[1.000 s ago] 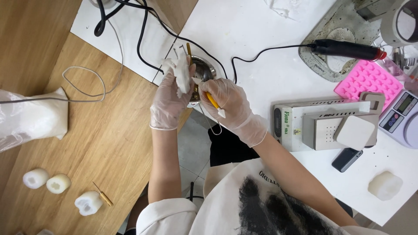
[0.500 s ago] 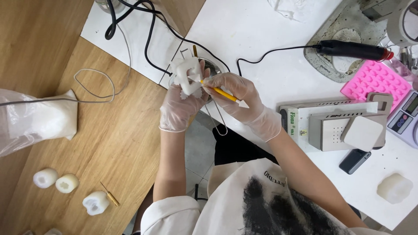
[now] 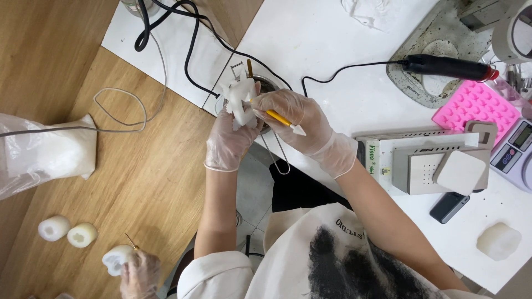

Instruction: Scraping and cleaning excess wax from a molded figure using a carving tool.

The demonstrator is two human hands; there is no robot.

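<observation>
Your gloved left hand (image 3: 230, 138) gripping a white, lumpy wax figure (image 3: 239, 101) above a small metal pot (image 3: 266, 88) at the white surface's (image 3: 321, 39) edge, your gloved right hand (image 3: 293, 119) pinching a yellow-handled carving tool (image 3: 281, 119) against it

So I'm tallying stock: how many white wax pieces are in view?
5. One wax piece in the left hand, worked by the right hand; two on the wooden table; one in another person's gloved hand; one on the white table. The bag may hide more.
</observation>
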